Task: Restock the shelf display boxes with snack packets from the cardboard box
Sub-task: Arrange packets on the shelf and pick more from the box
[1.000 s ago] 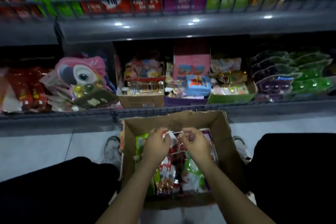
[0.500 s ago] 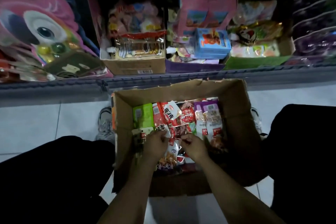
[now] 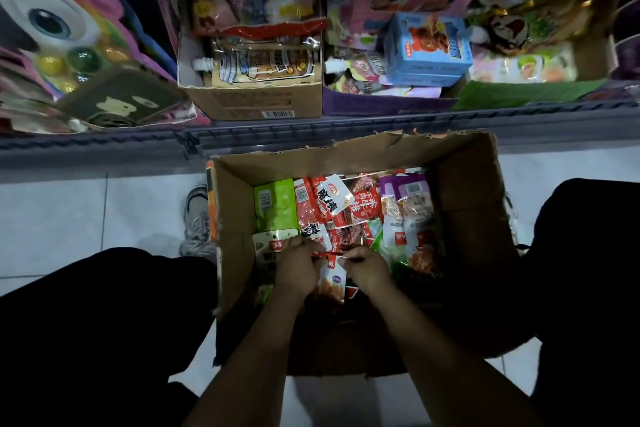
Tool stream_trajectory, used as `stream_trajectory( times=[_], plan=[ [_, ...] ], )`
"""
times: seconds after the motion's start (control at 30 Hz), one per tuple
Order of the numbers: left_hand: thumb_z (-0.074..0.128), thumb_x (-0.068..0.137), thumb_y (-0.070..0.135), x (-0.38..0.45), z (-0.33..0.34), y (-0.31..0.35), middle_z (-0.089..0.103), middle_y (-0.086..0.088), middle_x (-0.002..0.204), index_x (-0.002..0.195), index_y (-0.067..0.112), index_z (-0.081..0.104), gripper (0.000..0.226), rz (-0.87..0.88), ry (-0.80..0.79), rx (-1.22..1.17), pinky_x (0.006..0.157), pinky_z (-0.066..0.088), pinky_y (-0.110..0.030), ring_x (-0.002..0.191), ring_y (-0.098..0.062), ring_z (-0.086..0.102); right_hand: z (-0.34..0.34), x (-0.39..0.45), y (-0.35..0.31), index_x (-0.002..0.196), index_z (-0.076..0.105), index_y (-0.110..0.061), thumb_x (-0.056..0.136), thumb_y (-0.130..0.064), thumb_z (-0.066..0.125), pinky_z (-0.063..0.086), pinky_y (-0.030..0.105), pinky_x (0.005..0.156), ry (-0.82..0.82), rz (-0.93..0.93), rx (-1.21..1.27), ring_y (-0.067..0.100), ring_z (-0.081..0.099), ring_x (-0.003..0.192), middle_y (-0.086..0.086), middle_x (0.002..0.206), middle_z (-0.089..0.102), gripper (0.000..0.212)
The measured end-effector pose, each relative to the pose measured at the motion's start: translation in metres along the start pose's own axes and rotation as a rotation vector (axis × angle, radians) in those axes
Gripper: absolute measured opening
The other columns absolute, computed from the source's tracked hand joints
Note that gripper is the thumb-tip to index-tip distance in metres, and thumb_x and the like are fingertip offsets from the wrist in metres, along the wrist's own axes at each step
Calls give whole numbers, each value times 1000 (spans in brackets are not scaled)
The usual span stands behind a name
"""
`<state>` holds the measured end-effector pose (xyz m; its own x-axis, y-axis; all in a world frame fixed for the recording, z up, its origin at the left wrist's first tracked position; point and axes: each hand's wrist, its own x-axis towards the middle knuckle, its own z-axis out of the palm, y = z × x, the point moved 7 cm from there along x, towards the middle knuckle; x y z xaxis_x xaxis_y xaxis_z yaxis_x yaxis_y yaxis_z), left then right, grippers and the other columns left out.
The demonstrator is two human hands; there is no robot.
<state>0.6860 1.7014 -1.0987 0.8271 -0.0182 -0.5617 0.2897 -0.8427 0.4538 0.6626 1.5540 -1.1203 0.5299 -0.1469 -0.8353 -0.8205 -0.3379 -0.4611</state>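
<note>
A small white-and-red foil snack packet (image 3: 333, 279), long axis running near to far, is pinched at its far edge by the left hand (image 3: 298, 267) and right hand (image 3: 367, 267) inside the open brown cardboard box (image 3: 460, 218), among green, red and purple packets, with shelf display boxes (image 3: 256, 104) beyond.

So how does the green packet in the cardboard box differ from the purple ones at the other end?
The green packet lies at the left end of the cardboard box, while the purple packets lie at the right end. The green one is a single plain pack; the purple ones are at least two side by side, with a picture of food printed lower down. Both show a barcode near the top, and neither hand touches them.
</note>
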Motion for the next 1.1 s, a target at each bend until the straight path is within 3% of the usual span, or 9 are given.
stream_trajectory(
  times=[0.1, 0.27, 0.37, 0.47, 0.6, 0.67, 0.83, 0.97, 1.1],
  plan=[
    [65, 85, 22, 1, -6, 6, 55, -3, 116, 104, 22, 69, 19, -3, 28, -18, 95, 31, -25, 116, -22, 40, -7, -2, -6, 75, 61, -15, 87, -11, 64, 42, 22, 73, -7, -3, 95, 14, 54, 79, -4, 75, 59, 13],
    [69, 83, 16, 4, -22, 26, 62, -2, 106, 86, 19, 68, 4, -10, 45, -239, 88, 44, -29, 101, -21, 53, -26, -14, -31, 102, 61, -1, 92, -11, 55, 39, 18, 63, 2, -54, 155, 15, 51, 91, 3, 99, 59, 15],
    [66, 85, 11, -1, -37, 41, 63, -3, 93, 85, 17, 61, 8, -67, 7, -444, 59, 46, -16, 74, -11, 59, -42, -25, -52, 92, 59, -1, 93, -7, 53, 38, 16, 58, 11, -133, 196, 15, 52, 89, 0, 97, 58, 8],
    [69, 83, 12, -4, -55, 53, 60, 1, 87, 85, 15, 60, 9, -110, 44, -572, 66, 43, -22, 82, -13, 56, -63, -42, -76, 92, 60, -2, 93, -6, 52, 40, 13, 48, 22, -224, 225, 11, 50, 72, 2, 86, 57, 8],
    [71, 82, 15, -19, -86, 78, 60, -7, 63, 78, 7, 56, 18, -178, 5, -818, 61, 46, -28, 59, -20, 56, -92, -71, -108, 77, 58, -14, 93, -15, 56, 45, 19, 54, 35, -341, 299, 11, 54, 71, -3, 75, 59, 16],
    [69, 85, 20, -32, -102, 97, 61, -10, 70, 78, 7, 55, 20, -239, -58, -966, 58, 53, -28, 61, -21, 57, -104, -90, -127, 78, 58, -13, 93, -14, 56, 47, 23, 57, 11, -407, 336, 14, 57, 68, -1, 71, 61, 15],
    [72, 78, 32, -59, -166, 145, 69, -15, 104, 99, 9, 62, 33, -193, -108, -1065, 83, 57, -40, 80, -24, 70, -144, -150, -191, 79, 61, -16, 92, -13, 57, 52, 36, 71, -43, -593, 368, 22, 63, 78, 5, 83, 66, 14],
    [70, 81, 31, -89, -236, 190, 70, -14, 92, 91, 7, 63, 27, -46, 61, -1068, 58, 59, -27, 75, -22, 69, -170, -210, -245, 89, 64, -19, 91, -25, 59, 51, 35, 81, -114, -767, 338, 21, 66, 88, 2, 93, 69, 8],
    [68, 82, 34, -120, -298, 227, 70, -11, 89, 95, 8, 64, 30, 78, 149, -1087, 54, 58, -25, 71, -20, 70, -192, -257, -283, 92, 67, -13, 91, -34, 58, 50, 21, 66, -138, -848, 177, 6, 63, 67, -7, 72, 70, 23]
  ],
)
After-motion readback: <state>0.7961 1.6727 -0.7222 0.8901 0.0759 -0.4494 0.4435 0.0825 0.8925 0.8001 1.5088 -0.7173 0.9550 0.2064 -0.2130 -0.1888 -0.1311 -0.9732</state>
